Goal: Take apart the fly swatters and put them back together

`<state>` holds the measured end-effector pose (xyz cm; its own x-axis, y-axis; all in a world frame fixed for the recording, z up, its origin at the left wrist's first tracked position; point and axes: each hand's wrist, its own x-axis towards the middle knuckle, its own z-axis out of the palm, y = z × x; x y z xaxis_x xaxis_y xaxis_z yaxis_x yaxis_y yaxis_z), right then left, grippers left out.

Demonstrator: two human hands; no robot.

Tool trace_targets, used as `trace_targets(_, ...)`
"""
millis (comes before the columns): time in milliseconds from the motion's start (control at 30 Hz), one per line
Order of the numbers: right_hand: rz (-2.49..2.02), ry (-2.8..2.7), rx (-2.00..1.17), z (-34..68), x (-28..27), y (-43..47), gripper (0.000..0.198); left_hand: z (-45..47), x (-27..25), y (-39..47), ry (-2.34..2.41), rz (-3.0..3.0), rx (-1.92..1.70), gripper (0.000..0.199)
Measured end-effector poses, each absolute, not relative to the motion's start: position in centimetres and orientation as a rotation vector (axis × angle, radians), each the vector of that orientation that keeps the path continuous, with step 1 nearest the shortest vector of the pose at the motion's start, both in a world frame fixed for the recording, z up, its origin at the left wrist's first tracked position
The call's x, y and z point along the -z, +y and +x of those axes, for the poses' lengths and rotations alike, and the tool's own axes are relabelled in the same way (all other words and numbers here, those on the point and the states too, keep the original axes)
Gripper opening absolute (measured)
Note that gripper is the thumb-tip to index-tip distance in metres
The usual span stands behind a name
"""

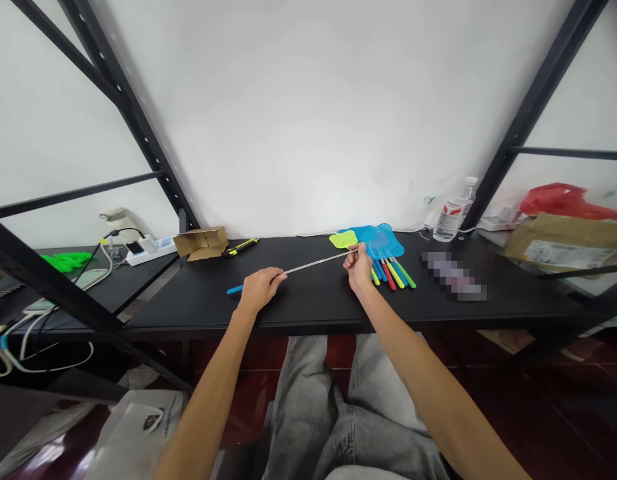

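Observation:
A fly swatter with a blue handle [235,290] and a long, thin metal rod [315,263] stretches between my two hands, low over the black tabletop. My left hand [261,288] is closed round it where handle and rod meet. Near the rod's far end, the fingers of my right hand [358,265] pinch it. Right beside those fingers lies a blue mesh swatter head [385,241], which seems to belong to this rod. Several more swatters lie under and beside it, with red, yellow, green and blue handles [401,275]. A yellow-green mesh head [343,239] shows left of them.
At the left of the black table [298,310] are an open cardboard box [201,244] and a yellow-black utility knife [242,247]. A water bottle [455,210] stands at the back right, with a blurred item [453,275] before it. Black metal posts [133,127] frame both sides.

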<state>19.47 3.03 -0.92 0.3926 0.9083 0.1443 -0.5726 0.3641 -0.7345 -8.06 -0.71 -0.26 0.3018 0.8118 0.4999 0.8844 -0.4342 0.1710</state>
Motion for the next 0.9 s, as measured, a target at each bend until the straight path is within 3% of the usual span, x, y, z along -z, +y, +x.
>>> trace_targets(433, -0.685, -0.909, -1.016, 18.5, 1.4, 2.4, 0.049, -4.1, -0.5, -0.7, -1.669, -2.476, 0.709, 0.042)
trace_targets(900, -0.613, -0.803, -1.122, 19.5, 1.7, 3.2, 0.05, 0.4, -0.9, -0.9, -1.719, -2.485, 0.65, 0.045)
